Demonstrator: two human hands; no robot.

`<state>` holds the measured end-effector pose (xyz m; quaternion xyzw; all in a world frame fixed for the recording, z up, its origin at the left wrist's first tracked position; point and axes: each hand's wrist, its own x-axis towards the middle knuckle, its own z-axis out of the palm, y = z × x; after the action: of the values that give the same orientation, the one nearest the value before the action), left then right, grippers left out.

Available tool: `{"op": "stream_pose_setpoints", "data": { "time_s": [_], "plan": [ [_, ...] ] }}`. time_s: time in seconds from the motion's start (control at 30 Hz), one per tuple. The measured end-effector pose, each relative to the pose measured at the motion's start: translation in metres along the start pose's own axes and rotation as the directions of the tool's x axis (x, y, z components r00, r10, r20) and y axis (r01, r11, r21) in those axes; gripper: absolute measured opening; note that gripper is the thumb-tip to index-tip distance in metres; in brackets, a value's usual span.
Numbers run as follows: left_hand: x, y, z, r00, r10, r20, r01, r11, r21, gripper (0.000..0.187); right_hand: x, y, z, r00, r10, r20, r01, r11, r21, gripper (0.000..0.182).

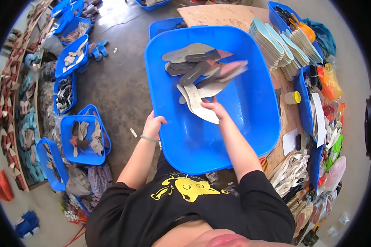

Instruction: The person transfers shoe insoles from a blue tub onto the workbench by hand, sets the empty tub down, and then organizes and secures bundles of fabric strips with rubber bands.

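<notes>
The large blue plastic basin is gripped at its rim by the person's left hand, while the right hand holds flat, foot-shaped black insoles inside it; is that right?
Not quite: the flat, foot-shaped insoles in the right hand are off-white, not black, as the head view shows. The left hand does grip the rim of the large blue plastic basin.

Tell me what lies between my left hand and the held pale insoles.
Between the left hand and pale insoles, just bare blue tub, in the head view.

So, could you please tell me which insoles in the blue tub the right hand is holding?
The white pair in the right hand: it is nearest the person's body, while the other insoles lie farther off.
</notes>
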<state>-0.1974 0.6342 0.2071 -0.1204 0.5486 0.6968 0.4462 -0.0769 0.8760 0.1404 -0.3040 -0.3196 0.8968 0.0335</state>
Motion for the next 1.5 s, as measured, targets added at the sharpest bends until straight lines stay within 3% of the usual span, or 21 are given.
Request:
{"op": "stream_pose_setpoints", "data": {
  "time_s": [0.17, 0.27, 0.4, 0.5, 0.6, 0.67, 0.77, 0.8, 0.9, 1.0, 1.03, 1.07, 1.1, 1.17, 1.2, 1.23, 1.27, 1.3, 1.33, 1.4, 1.5],
  "plan": [
    [-0.001, 0.003, 0.003, 1.000, -0.011, -0.018, 0.011, 1.000, -0.002, 0.050, -0.045, -0.034, -0.020, 1.000, 0.006, 0.026, 0.000, 0.979, -0.202, 0.090],
    [-0.001, -0.001, -0.002, 1.000, -0.028, 0.005, 0.028, 1.000, 0.003, 0.050, -0.084, -0.064, -0.008, 0.994, 0.112, 0.022, -0.109, 0.988, -0.110, 0.089],
    [0.001, -0.001, -0.001, 1.000, -0.024, -0.014, 0.023, 0.999, -0.023, 0.050, -0.118, -0.077, -0.019, 0.996, 0.081, 0.039, -0.075, 0.990, -0.120, 0.091],
    [0.005, -0.006, -0.008, 1.000, -0.017, 0.018, 0.018, 1.000, -0.025, 0.052, -0.149, -0.093, -0.011, 0.992, -0.041, 0.115, 0.048, 0.997, -0.054, 0.090],
    [0.009, -0.007, -0.013, 0.999, -0.022, 0.036, 0.023, 1.000, -0.014, 0.057, -0.174, -0.116, -0.018, 0.992, -0.121, 0.042, 0.123, 0.990, -0.073, 0.090],
    [0.003, -0.001, -0.005, 0.998, -0.029, 0.054, 0.029, 1.000, -0.011, 0.060, -0.191, -0.141, -0.030, 0.970, -0.243, -0.009, 0.240, 0.964, -0.116, 0.089],
    [0.001, 0.000, -0.003, 0.998, -0.034, 0.052, 0.033, 0.999, 0.019, 0.063, -0.218, -0.212, -0.056, 0.872, -0.472, -0.126, 0.407, 0.845, -0.347, 0.088],
    [0.002, 0.001, -0.004, 0.998, -0.034, 0.054, 0.033, 0.999, 0.035, 0.064, -0.222, -0.240, -0.088, 0.824, -0.529, -0.205, 0.357, 0.764, -0.537, 0.086],
    [0.006, -0.002, -0.011, 0.998, -0.046, 0.040, 0.043, 0.995, 0.085, 0.063, -0.229, -0.308, -0.128, 0.798, -0.559, -0.226, 0.275, 0.671, -0.688, 0.082],
    [0.003, 0.000, -0.006, 0.998, -0.053, 0.026, 0.052, 0.998, 0.034, 0.059, -0.211, -0.332, -0.151, 0.841, -0.430, -0.329, -0.070, 0.517, -0.853, 0.081],
    [0.003, -0.003, -0.007, 0.998, -0.063, 0.023, 0.062, 0.997, 0.042, 0.057, -0.192, -0.331, -0.199, 0.891, -0.353, -0.286, -0.071, 0.513, -0.855, 0.081],
    [0.005, -0.006, -0.010, 0.998, -0.063, 0.009, 0.062, 0.997, 0.042, 0.056, -0.180, -0.324, -0.198, 0.886, -0.304, -0.350, -0.179, 0.474, -0.862, 0.083],
    [0.007, -0.005, -0.011, 0.999, -0.049, -0.009, 0.049, 0.998, 0.039, 0.054, -0.150, -0.310, -0.279, 0.915, -0.329, -0.235, 0.039, 0.651, -0.758, 0.085],
    [0.004, 0.000, -0.006, 0.998, -0.031, -0.059, 0.034, 0.998, 0.055, 0.051, -0.134, -0.292, -0.296, 0.913, -0.257, -0.317, -0.061, 0.683, -0.727, 0.084],
    [0.002, 0.000, -0.003, 0.996, -0.031, -0.083, 0.036, 0.997, 0.065, 0.050, -0.129, -0.279, -0.299, 0.889, -0.310, -0.336, -0.093, 0.595, -0.798, 0.075],
    [0.001, -0.001, -0.002, 0.995, -0.023, -0.092, 0.029, 0.997, 0.065, 0.051, -0.122, -0.277, -0.325, 0.888, -0.292, -0.357, -0.220, 0.412, -0.884, 0.060],
    [0.001, -0.002, -0.002, 0.995, -0.024, -0.093, 0.030, 0.997, 0.072, 0.052, -0.120, -0.272, -0.335, 0.878, -0.365, -0.310, -0.299, 0.088, -0.950, 0.051],
    [0.003, -0.001, -0.002, 0.996, -0.030, -0.086, 0.037, 0.996, 0.085, 0.053, -0.114, -0.271, -0.341, 0.825, -0.443, -0.351, -0.369, 0.049, -0.928, 0.049],
    [0.002, 0.000, -0.002, 0.995, -0.026, -0.096, 0.033, 0.997, 0.072, 0.052, -0.110, -0.270, -0.319, 0.765, -0.571, -0.298, -0.333, 0.047, -0.942, 0.044],
    [0.001, -0.002, -0.001, 0.995, -0.019, -0.099, 0.023, 0.999, 0.044, 0.051, -0.092, -0.271, -0.262, 0.489, -0.872, 0.009, -0.117, -0.076, -0.990, 0.037],
    [0.006, -0.009, -0.008, 0.997, -0.005, -0.071, 0.008, 0.999, 0.042, 0.052, -0.076, -0.258, -0.099, 0.386, -0.913, 0.133, 0.055, -0.121, -0.991, 0.030]
  ]
}}
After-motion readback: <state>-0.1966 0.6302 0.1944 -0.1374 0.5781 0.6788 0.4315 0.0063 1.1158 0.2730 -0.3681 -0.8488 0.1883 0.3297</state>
